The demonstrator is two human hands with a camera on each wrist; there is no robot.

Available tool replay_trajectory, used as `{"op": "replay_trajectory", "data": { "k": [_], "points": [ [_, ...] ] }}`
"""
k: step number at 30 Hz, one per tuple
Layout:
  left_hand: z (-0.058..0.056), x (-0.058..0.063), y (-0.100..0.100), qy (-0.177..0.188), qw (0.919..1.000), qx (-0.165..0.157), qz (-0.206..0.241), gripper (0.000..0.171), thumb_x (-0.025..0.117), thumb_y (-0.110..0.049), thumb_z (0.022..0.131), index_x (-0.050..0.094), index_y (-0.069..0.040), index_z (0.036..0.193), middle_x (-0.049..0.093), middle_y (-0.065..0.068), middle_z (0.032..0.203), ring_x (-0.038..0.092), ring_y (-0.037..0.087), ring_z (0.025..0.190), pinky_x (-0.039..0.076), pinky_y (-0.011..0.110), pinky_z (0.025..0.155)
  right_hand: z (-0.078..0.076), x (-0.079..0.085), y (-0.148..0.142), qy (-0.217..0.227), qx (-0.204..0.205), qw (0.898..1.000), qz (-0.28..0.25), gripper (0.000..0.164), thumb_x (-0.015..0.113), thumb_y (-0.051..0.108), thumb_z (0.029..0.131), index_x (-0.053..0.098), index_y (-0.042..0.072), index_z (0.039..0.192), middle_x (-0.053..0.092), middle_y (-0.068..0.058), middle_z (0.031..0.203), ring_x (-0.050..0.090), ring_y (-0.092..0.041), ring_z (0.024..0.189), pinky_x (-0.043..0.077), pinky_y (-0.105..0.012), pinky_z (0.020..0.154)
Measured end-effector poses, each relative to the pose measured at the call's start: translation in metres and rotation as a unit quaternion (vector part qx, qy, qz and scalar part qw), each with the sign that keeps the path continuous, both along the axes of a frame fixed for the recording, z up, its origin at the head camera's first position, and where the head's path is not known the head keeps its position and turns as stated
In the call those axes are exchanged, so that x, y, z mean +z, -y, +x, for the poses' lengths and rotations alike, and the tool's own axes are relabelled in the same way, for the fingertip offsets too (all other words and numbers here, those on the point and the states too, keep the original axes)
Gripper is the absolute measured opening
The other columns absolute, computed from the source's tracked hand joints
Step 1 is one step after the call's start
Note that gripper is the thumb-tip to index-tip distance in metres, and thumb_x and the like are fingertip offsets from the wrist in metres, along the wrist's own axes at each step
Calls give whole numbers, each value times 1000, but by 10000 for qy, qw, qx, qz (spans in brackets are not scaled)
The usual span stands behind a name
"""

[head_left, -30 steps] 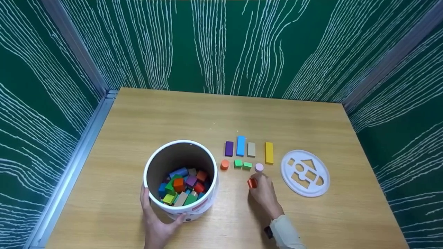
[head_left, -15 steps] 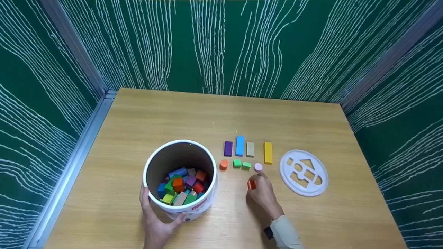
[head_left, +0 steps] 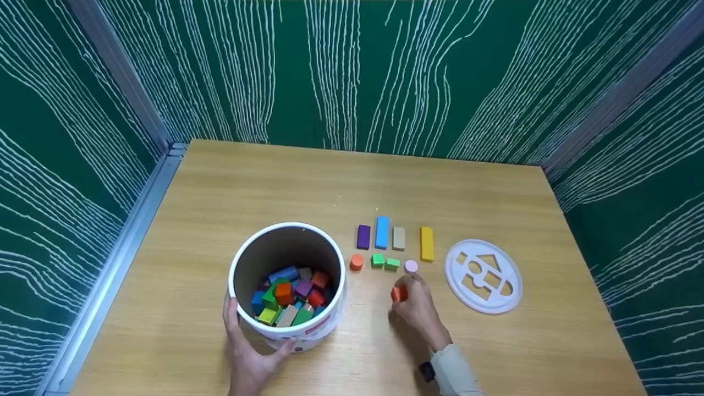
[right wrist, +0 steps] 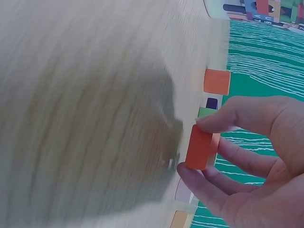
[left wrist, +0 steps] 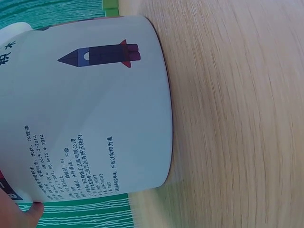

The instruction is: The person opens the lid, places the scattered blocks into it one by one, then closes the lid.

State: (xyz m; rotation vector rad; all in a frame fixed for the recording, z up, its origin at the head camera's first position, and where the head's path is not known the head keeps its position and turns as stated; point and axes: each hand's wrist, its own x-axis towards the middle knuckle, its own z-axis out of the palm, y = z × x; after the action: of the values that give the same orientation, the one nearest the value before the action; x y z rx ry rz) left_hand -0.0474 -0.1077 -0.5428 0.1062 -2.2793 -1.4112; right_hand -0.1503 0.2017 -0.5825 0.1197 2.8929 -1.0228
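Note:
My left hand [head_left: 250, 360] grips the near side of a white bucket [head_left: 330, 324], thumb to the right and fingers to the left. Several coloured wooden blocks [head_left: 285, 293] lie inside it. In the left wrist view the bucket's printed wall [left wrist: 109, 104] shows a rocket, with part of the hand [left wrist: 14, 213] at the lower corner. My right hand [head_left: 422, 313] pinches an orange-red block [right wrist: 198, 148] between thumb and fingertips, just over the table. Right above that hand in the head view stands a lilac cylinder [head_left: 411, 267].
Two small green blocks [head_left: 377, 260] and an orange cylinder [head_left: 356, 262] make a row with the lilac one. Behind them lie purple [head_left: 363, 237], blue [head_left: 382, 232], beige [head_left: 399, 238] and yellow [head_left: 427, 243] blocks. A white lid with cut-out shapes [head_left: 517, 280] lies right.
The orange-red block has turned slightly in my right hand's fingers and shifted a little left. My left hand and the bucket have stayed in place.

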Motion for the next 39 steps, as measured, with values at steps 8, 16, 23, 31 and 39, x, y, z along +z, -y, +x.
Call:
{"op": "replay_trajectory", "data": {
  "k": [8, 16, 23, 31, 39],
  "points": [
    [0, 0, 0, -90, 9998, -127, 156, 115, 84, -20, 52, 9, -16, 140, 9, 0, 145, 17, 24, 128, 21, 51, 103, 1, 3, 0, 137, -120, 9997, -167, 40, 72, -7, 57, 60, 4, 93, 55, -6, 88, 50, -20, 79, 51, -34, 70],
    [0, -1, 0, -82, 9998, -133, 141, 116, 84, -21, 52, 9, -17, 140, 8, -1, 146, 15, 24, 129, 20, 50, 104, 1, 9, 2, 224, -214, 9994, -183, 40, 72, -5, 60, 61, 5, 97, 56, -6, 90, 51, -20, 80, 51, -36, 75],
    [0, 2, 0, -92, 9997, -116, 174, 115, 84, -22, 53, 9, -19, 141, 8, -2, 146, 16, 23, 129, 20, 51, 103, 4, 19, 3, -22, -39, 9997, -225, 36, 72, -2, 63, 61, 6, 96, 56, -5, 89, 51, -19, 78, 52, -32, 72],
    [0, 1, 0, -58, 9997, -119, 196, 116, 84, -21, 53, 9, -20, 141, 8, -3, 146, 16, 21, 129, 20, 49, 104, 6, 35, 6, -325, 113, 9990, -268, 37, 73, -5, 60, 63, 5, 95, 56, -6, 91, 51, -19, 79, 52, -30, 67],
    [1, -2, 1, -89, 9999, -68, 44, 115, 83, -22, 54, 8, -18, 141, 9, -2, 146, 16, 25, 129, 21, 49, 104, 8, 48, 10, -699, 255, 9967, -311, 39, 68, -12, 57, 64, 5, 92, 57, -5, 87, 52, -18, 78, 52, -32, 67]
  ]
}}
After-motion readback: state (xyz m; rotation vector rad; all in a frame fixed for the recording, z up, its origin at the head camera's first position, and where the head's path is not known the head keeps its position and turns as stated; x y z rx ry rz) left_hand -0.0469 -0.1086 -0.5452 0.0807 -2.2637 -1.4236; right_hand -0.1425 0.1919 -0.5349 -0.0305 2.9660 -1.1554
